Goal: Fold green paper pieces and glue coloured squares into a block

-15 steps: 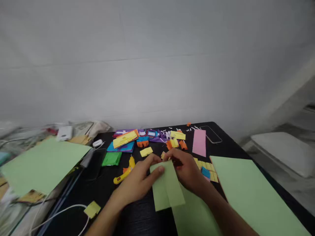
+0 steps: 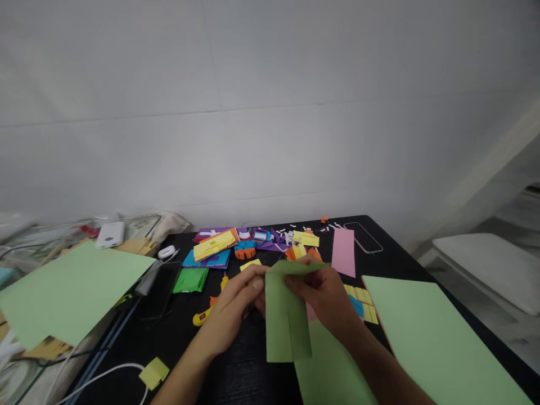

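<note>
A folded piece of light green paper point(image 2: 278, 323) is held up over the black table, its top edge bent over into a flap. My right hand point(image 2: 329, 298) pinches it near the top right, thumb in front and fingers partly behind the flap. At the upper left edge, my left hand point(image 2: 234, 304) has its fingertips closed on the paper, some of them hidden behind it. Under my right forearm lies a larger light green sheet point(image 2: 333, 365). Left of my left hand is a yellow tool point(image 2: 202, 316) that looks like a glue gun, partly covered by the hand.
Bright green folded pieces point(image 2: 190, 279), a yellow bundle point(image 2: 215, 246) and a pink strip point(image 2: 343, 251) lie further back. Large green sheets lie on the right point(image 2: 434, 332) and left point(image 2: 80, 292). A white cable point(image 2: 113, 370) crosses the lower left. A white stool point(image 2: 485, 270) stands to the right.
The green paper has been turned, and its top is now bent into a flap. My right hand has shifted to its front right; my left hand has moved to its left edge.
</note>
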Demonstrator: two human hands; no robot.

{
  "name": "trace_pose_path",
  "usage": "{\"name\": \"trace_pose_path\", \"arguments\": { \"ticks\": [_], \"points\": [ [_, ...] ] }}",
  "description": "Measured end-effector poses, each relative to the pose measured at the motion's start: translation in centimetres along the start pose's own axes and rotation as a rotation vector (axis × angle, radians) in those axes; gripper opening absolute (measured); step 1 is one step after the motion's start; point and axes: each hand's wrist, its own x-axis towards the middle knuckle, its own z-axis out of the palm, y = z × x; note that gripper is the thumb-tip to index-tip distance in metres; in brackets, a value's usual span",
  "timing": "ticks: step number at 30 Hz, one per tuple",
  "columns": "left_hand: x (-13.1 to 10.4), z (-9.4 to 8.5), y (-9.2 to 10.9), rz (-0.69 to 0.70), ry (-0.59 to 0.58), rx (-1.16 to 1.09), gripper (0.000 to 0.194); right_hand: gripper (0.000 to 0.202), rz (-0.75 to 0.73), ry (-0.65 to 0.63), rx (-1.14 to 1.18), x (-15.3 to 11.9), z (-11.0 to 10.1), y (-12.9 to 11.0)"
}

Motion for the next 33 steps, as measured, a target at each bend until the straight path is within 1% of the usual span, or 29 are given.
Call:
{"name": "trace_pose_path", "arguments": {
  "ticks": [3, 6, 8, 12, 14, 18, 20, 22, 23, 25, 26, 28, 30, 33],
  "points": [
    [0.4, 0.5, -0.7, 0.029, 0.032, -0.011, 0.034, 0.032, 0.074, -0.038, 0.072, 0.1, 0.3, 0.3],
    [0.6, 0.6, -1.0, 0.037, 0.070, -0.034, 0.031, 0.029, 0.078, -0.069, 0.101, 0.0, 0.5, 0.3],
    [0.6, 0.4, -0.9, 0.040, 0.092, -0.043, 0.030, 0.026, 0.066, -0.066, 0.082, 0.0, 0.4, 0.1],
    [0.5, 0.0, -0.2, 0.115, 0.175, 0.010, 0.023, 0.017, 0.052, -0.019, -0.018, -0.1, 0.2, -0.3],
    [0.4, -0.1, 0.2, 0.134, 0.199, -0.001, 0.020, 0.016, 0.038, -0.006, -0.065, -0.2, 0.0, -0.6],
    [0.2, -0.2, 0.2, 0.066, 0.196, -0.071, 0.024, 0.018, 0.030, -0.031, -0.055, -0.4, 0.0, -1.3],
    [0.2, -0.5, -0.1, 0.036, 0.207, -0.042, 0.026, 0.021, 0.049, -0.044, -0.002, -0.5, 0.0, -1.6],
    [0.1, -0.7, -0.5, 0.044, 0.236, 0.019, 0.027, 0.023, 0.081, -0.034, 0.089, -0.7, 0.0, -1.6],
    [0.1, -0.9, -0.7, 0.064, 0.258, 0.056, 0.026, 0.027, 0.102, -0.029, 0.136, -0.8, 0.0, -1.6],
    [0.2, -1.0, -1.0, 0.132, 0.304, 0.137, 0.025, 0.042, 0.148, -0.043, 0.173, -1.0, -0.1, -1.4],
    [0.2, -1.1, -1.0, 0.178, 0.317, 0.181, 0.025, 0.048, 0.168, -0.062, 0.152, -1.0, -0.1, -1.4],
    [0.1, -1.1, -0.9, 0.269, 0.318, 0.263, 0.026, 0.055, 0.198, -0.119, 0.065, -1.0, -0.1, -1.3],
    [0.1, -1.3, -0.5, 0.337, 0.290, 0.323, 0.030, 0.057, 0.203, -0.155, 0.019, -0.8, 0.0, -1.4],
    [-0.2, -1.6, 0.2, 0.344, 0.230, 0.351, 0.032, 0.050, 0.170, -0.129, 0.009, -0.5, 0.3, -1.5]
  ]
}}
